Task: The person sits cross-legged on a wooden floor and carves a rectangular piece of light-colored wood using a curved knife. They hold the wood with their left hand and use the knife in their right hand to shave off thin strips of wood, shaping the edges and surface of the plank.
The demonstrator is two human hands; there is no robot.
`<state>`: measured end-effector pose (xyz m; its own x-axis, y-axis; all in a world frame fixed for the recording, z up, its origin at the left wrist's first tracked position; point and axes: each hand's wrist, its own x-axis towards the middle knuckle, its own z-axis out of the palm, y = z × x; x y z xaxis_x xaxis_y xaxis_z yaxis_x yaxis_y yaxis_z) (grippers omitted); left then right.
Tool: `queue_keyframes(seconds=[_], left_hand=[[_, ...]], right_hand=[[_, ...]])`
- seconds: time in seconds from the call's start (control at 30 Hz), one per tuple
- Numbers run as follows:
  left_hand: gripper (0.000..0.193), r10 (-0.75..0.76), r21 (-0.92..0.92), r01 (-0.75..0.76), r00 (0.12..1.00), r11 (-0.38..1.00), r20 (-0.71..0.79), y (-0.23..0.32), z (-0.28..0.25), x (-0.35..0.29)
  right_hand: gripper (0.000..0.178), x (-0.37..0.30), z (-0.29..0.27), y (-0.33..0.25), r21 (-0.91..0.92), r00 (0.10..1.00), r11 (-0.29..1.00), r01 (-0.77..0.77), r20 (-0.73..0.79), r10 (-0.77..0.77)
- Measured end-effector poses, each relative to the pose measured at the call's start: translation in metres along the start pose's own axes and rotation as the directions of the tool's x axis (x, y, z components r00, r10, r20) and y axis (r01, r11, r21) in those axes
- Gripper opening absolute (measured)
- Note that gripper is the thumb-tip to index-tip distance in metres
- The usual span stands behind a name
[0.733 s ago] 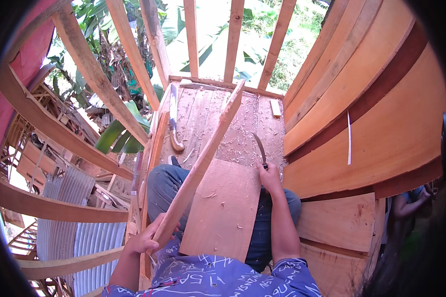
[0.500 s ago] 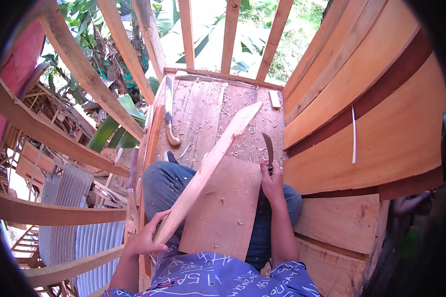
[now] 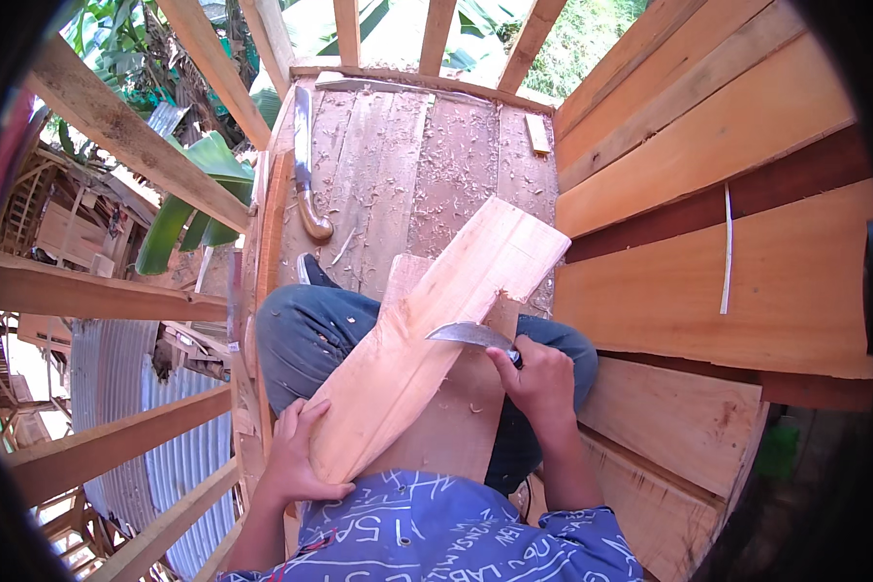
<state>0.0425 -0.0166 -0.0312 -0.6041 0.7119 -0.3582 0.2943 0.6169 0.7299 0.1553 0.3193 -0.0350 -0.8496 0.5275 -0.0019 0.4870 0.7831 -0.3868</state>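
Note:
My left hand (image 3: pixel 306 451) grips the near end of a pale wooden plank (image 3: pixel 407 359), thumb along its end and fingers on its left edge. The plank slants up and to the right across my lap, its broad face upward, with a notch in its right edge. In my right hand (image 3: pixel 540 383) is a knife (image 3: pixel 470 335) with a curved blade. The blade lies over the plank's right part; whether it touches the wood I cannot tell. Beneath the plank, a flat board (image 3: pixel 456 422) rests on my legs.
A machete (image 3: pixel 304 160) with a wooden handle lies on the shaving-strewn floor (image 3: pixel 378 184) at the left. A small wood block (image 3: pixel 536 134) sits far right. Plank walls (image 3: pixel 708 272) stand at the right, open slats (image 3: pixel 136 141) at the left.
The plank has turned from its narrow edge to show its broad face. My right hand has brought the knife left, over the plank, its blade swinging from pointing away to pointing left.

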Motion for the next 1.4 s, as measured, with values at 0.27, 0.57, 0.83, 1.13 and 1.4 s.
queue_keyframes(seconds=[0.27, 0.57, 0.83, 1.13, 1.4], left_hand=[[0.116, -0.028, -0.115, 0.031, 0.999, 0.993, 0.034, -0.009, -0.004, 0.006], [0.117, 0.014, -0.243, 0.005, 0.997, 0.97, 0.075, -0.018, -0.012, 0.011], [0.116, -0.023, -0.105, 0.027, 0.999, 0.994, 0.042, -0.01, -0.002, 0.011], [0.116, 0.011, -0.223, 0.01, 0.996, 0.975, 0.093, -0.016, -0.013, 0.016], [0.117, 0.001, -0.162, 0.016, 0.995, 0.987, 0.102, -0.012, -0.014, 0.015]], right_hand=[[0.049, -0.002, 0.003, -0.007, 0.006, 0.993, 0.996, 0.092, -0.078, -0.091], [0.047, 0.0, 0.012, -0.024, 0.071, 0.987, 0.986, 0.154, -0.053, -0.15], [0.046, 0.007, -0.001, -0.013, -0.032, 0.995, 0.996, 0.086, -0.051, -0.087], [0.046, 0.007, -0.004, 0.004, 0.02, 0.991, 0.996, -0.082, -0.102, 0.083], [0.044, 0.022, -0.01, 0.013, 0.02, 0.977, 0.983, -0.184, -0.107, 0.185]])
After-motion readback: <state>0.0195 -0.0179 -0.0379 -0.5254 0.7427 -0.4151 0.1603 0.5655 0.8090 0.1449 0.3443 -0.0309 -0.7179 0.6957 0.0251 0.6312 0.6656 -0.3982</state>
